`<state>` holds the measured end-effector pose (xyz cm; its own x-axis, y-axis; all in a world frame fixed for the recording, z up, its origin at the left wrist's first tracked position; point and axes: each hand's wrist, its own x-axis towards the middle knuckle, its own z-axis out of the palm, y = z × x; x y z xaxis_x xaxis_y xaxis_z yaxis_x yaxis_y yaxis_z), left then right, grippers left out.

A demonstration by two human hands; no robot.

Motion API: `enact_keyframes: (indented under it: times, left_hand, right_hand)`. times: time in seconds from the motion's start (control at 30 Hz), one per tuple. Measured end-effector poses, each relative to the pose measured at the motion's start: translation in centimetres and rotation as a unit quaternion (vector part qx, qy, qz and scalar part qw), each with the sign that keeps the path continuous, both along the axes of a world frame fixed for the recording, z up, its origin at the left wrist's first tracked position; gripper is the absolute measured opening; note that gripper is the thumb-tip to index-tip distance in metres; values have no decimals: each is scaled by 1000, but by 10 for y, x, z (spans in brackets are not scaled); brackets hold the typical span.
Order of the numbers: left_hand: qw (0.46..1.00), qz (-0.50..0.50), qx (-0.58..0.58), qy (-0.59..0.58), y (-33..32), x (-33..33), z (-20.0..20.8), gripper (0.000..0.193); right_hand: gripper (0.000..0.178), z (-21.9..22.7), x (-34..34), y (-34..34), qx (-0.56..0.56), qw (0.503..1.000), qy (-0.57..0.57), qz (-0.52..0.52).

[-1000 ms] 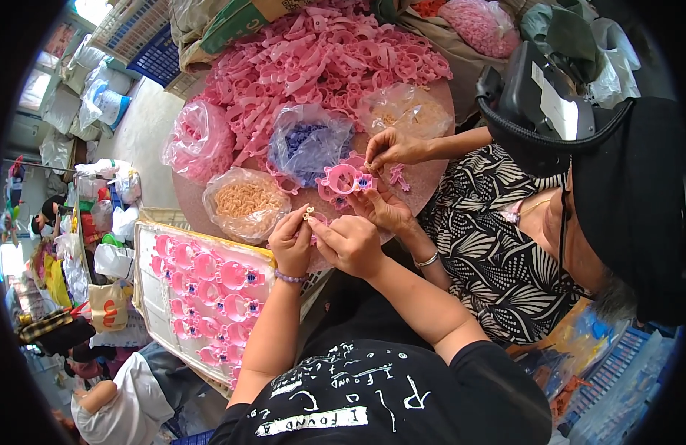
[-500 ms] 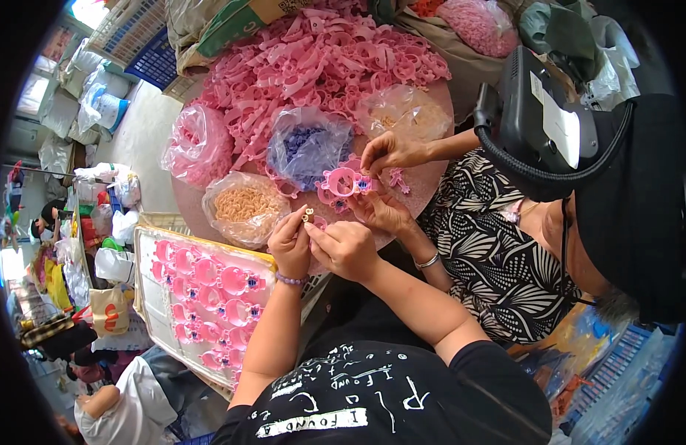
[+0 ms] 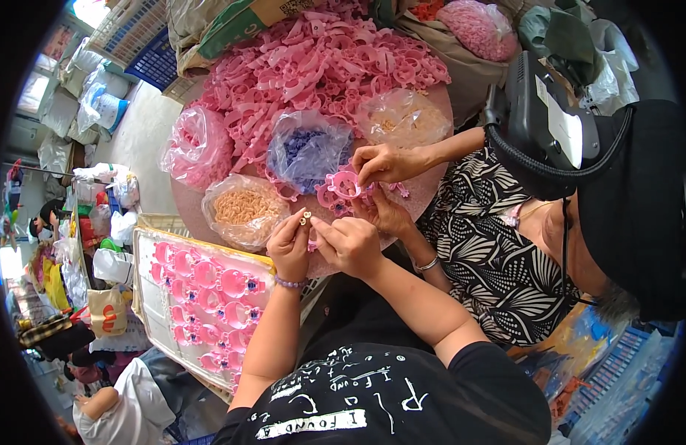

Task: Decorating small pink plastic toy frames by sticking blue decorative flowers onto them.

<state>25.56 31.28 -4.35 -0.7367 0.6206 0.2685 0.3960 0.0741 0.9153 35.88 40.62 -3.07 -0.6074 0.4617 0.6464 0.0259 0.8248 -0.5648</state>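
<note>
Pinching a small cream piece (image 3: 306,217) at the fingertips of the left hand (image 3: 287,241), over the near part of the table (image 3: 424,175), with much of it standing clear of the grip, probably so as to be seen and reached. Bringing the curled fingers of the right hand (image 3: 355,245) in from the other side, just beside the piece; too small there to tell whether touching it or gripping anything. Just beyond the left hand, near enough for easy picking, presumably, a tan bag (image 3: 243,208) with a wide mouth. Farther in, a blue bag (image 3: 307,148), likewise gaping. Heaped across the far side, perhaps to leave room for handwork up front, loose pink parts (image 3: 320,67). Off to the left, in a white tray (image 3: 159,308), pink frames (image 3: 209,300), laid in rows, apparently to avoid tangling. To the right, between a co-worker's hands (image 3: 387,165), one more frame (image 3: 335,194), steadied from below and worked from above, by the look of it.
</note>
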Motion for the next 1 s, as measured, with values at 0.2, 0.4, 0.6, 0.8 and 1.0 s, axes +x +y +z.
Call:
enact_keyframes:
  times: [0.2, 0.4, 0.6, 0.8, 1.0]
  left_hand:
    - [999, -20, 3, -30, -2, 4, -3, 23]
    - [997, -24, 19, -68, -6, 15, -10, 24]
    - [996, -76, -38, -28, -19, 28, -22, 25]
    - [995, -87, -44, -25, -24, 40, -20, 24]
    - [995, -75, -54, -33, -31, 38, -25, 22]
  right_hand:
    - [22, -5, 5, 3, -14, 999, -40, -12]
    - [23, -1, 16, -4, -140, 990, 3, -16]
    - [22, -9, 29, -11, -194, 981, 15, 0]
    - [19, -16, 44, -23, -206, 978, -9, 13]
    - [16, -12, 49, -28, -249, 967, -45, 19]
